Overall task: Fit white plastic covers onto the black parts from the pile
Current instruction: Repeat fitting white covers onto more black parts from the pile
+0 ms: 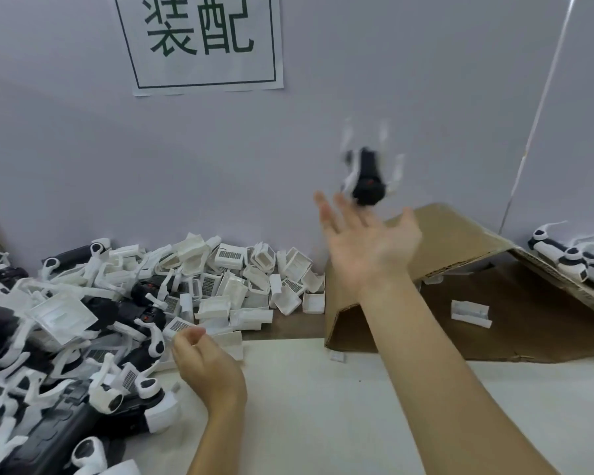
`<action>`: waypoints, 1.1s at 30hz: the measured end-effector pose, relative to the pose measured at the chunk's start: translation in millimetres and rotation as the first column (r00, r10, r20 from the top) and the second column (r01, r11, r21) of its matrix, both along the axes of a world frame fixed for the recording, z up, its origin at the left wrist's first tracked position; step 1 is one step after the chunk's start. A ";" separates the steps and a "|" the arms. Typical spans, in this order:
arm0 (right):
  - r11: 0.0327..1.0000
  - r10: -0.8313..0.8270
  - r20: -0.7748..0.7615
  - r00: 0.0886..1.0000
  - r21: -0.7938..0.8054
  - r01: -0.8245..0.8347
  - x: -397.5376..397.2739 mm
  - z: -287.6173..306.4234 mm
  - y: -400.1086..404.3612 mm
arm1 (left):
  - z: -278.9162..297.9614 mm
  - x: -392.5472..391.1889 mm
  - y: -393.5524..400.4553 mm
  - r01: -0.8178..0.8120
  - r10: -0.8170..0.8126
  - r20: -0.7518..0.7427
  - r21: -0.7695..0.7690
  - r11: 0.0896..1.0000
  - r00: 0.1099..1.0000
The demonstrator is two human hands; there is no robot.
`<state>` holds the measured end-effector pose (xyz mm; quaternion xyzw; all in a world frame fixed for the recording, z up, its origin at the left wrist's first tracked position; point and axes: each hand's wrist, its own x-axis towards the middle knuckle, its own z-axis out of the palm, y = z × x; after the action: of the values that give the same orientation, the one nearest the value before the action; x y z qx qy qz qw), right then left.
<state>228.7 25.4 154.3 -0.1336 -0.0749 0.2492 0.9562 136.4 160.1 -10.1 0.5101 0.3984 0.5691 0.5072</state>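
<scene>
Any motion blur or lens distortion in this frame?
Head view: the black part in mid-air above the open right hand is smeared by motion; the pile and left hand stay sharp; wide-angle bending shows at the edges.

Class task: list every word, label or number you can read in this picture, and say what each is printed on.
"装配": large dark green characters inside a thin frame, on the white paper sign stuck to the wall.
The grid-patterned patches on some white covers in the pile show no readable text.
No other writing shows.
</scene>
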 end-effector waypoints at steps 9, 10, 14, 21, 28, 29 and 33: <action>0.756 0.149 0.142 0.979 -0.654 -0.021 -68.4 -142.0 25.5 | -2.5 7.5 -4.7 0.121 -0.120 -0.036 0.005 0.993 0.992; 0.700 0.173 0.191 0.966 -0.714 0.016 -70.6 -149.0 27.2 | -4.5 7.4 -4.1 0.127 -0.127 -0.051 0.006 0.992 0.991; 0.601 0.263 0.320 0.910 -0.792 0.105 -70.2 -153.6 28.5 | -6.4 8.3 1.0 0.154 -0.153 -0.116 -0.003 0.988 0.981; 0.574 0.267 0.316 0.911 -0.811 0.113 -65.2 -158.7 32.5 | -7.3 7.9 5.2 0.166 -0.166 -0.218 -0.020 0.986 0.962; 0.587 0.251 0.302 0.920 -0.803 0.103 -61.3 -162.4 33.2 | 3.4 3.6 6.3 0.209 -0.211 -0.244 -0.035 0.977 0.947; 0.587 0.251 0.299 0.921 -0.803 0.100 -60.9 -162.6 33.3 | 7.4 2.3 6.4 0.216 -0.214 -0.260 -0.022 0.976 0.942; 0.585 0.248 0.286 0.926 -0.806 0.092 -58.3 -163.7 34.0 | 34.7 -3.2 9.2 0.249 -0.221 -0.298 0.058 0.967 0.929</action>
<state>170.4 59.4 -9.4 -0.5933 -0.1376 0.2687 0.7462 133.2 169.3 24.6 0.6550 0.3769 0.4418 0.4833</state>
